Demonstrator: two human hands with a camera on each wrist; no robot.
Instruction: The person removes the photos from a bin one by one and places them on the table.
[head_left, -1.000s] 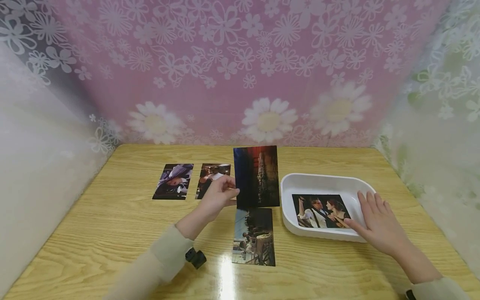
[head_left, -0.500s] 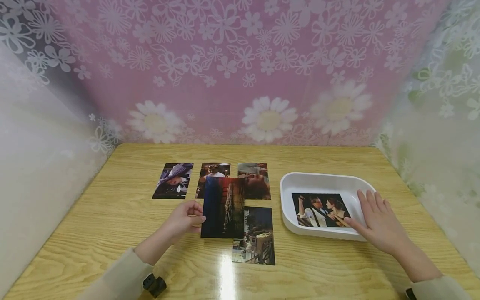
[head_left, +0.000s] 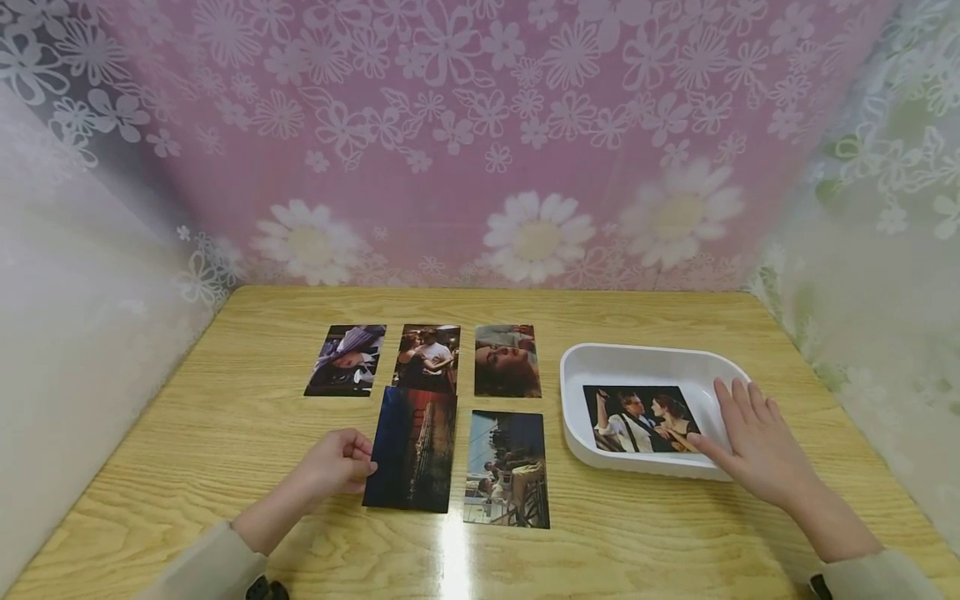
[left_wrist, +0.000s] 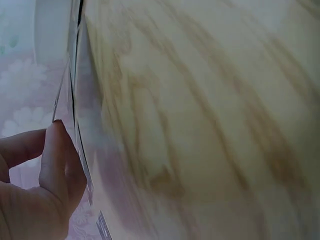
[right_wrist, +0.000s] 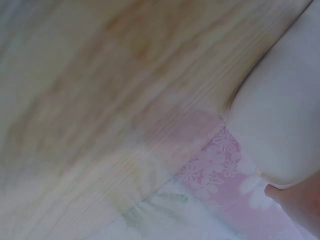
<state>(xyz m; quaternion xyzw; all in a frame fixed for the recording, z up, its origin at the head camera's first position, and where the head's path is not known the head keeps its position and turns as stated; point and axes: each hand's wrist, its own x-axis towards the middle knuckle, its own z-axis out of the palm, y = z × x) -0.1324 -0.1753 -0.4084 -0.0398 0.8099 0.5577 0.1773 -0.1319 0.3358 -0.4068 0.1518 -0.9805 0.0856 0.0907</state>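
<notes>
My left hand pinches the left edge of a dark blue-and-red photo card showing a lit ship. That card is slightly raised, its top edge overlapping the bottom of a photo of a couple. In the left wrist view the thumb and fingers hold the card, seen edge-on. My right hand rests with fingers spread on the right rim of a white tray. A photo of two people lies in the tray. In the right wrist view only a fingertip shows against the tray.
On the wooden table, a photo with a striped hat lies at the left. A close-up face photo sits in the back row, above a ship-deck photo. Floral cloth stands behind.
My left hand has carried the ship card left and toward me, off the face and ship-deck photos, to just below the couple photo. The right hand stays on the tray.
</notes>
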